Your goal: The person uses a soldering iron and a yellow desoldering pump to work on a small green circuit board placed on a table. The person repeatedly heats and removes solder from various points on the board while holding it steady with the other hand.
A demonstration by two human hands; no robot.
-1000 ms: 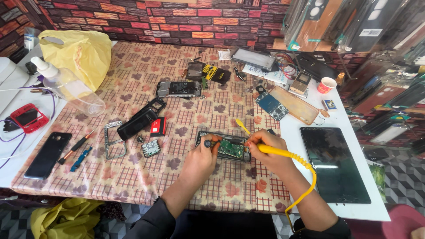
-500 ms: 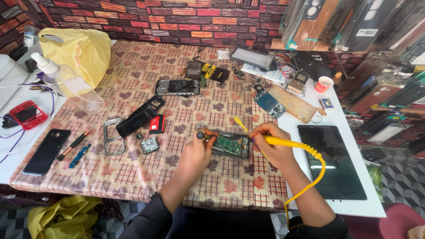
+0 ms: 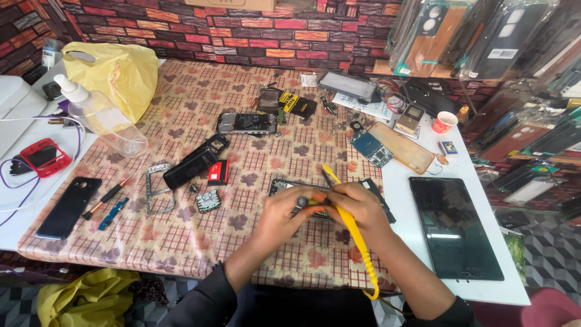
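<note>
Yellow soldering iron (image 3: 350, 230), tip up-left, right hand (image 3: 357, 209)

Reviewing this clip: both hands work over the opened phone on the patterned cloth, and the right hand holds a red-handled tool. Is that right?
Not quite. The head view shows the tool in the right hand is yellow-handled, not red. The rest stands: both hands, the left hand too, work over the opened phone on the patterned cloth.
</note>
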